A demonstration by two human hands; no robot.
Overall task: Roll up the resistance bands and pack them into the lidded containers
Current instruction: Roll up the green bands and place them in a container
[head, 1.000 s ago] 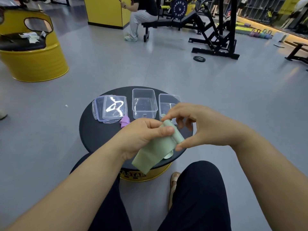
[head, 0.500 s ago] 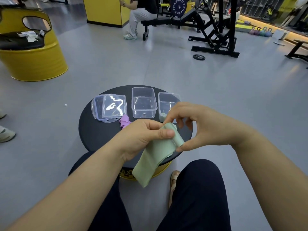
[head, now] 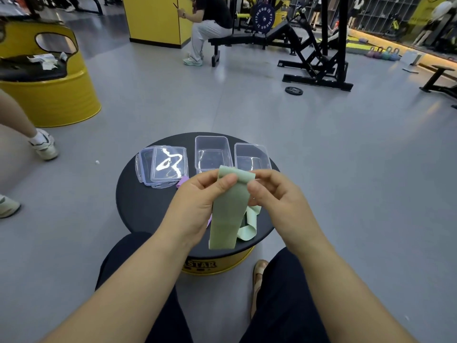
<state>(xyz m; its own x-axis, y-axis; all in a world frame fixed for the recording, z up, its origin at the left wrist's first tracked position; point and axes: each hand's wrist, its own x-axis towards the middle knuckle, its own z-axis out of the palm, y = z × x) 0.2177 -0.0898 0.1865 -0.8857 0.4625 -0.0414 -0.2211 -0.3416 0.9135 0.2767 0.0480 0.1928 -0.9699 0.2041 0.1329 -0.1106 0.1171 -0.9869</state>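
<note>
A sage-green resistance band (head: pixel 228 211) hangs flat between my hands over the round black table (head: pixel 146 209). My left hand (head: pixel 197 206) pinches its top left edge, and my right hand (head: pixel 277 194) pinches the top right corner, which is folded over. A paler green band (head: pixel 249 226) lies looped on the table behind it. A purple band (head: pixel 182 181) peeks out behind my left hand. Two open clear containers (head: pixel 213 154) (head: pixel 252 157) stand at the table's far side. Two clear lids (head: pixel 168 164) are stacked at the left.
The table is a yellow drum (head: pixel 217 264) between my knees. A yellow drum seat (head: pixel 47 78) stands far left, with a person's leg and shoes (head: pixel 43 143) nearby. A person sits on a bench (head: pixel 237 40) beyond; a weight rack (head: pixel 319 58) and plate (head: pixel 293 90) are at right.
The band was bunched at an angle between my hands; now it hangs straight down, held by its top edge. A person's leg has come into view at left.
</note>
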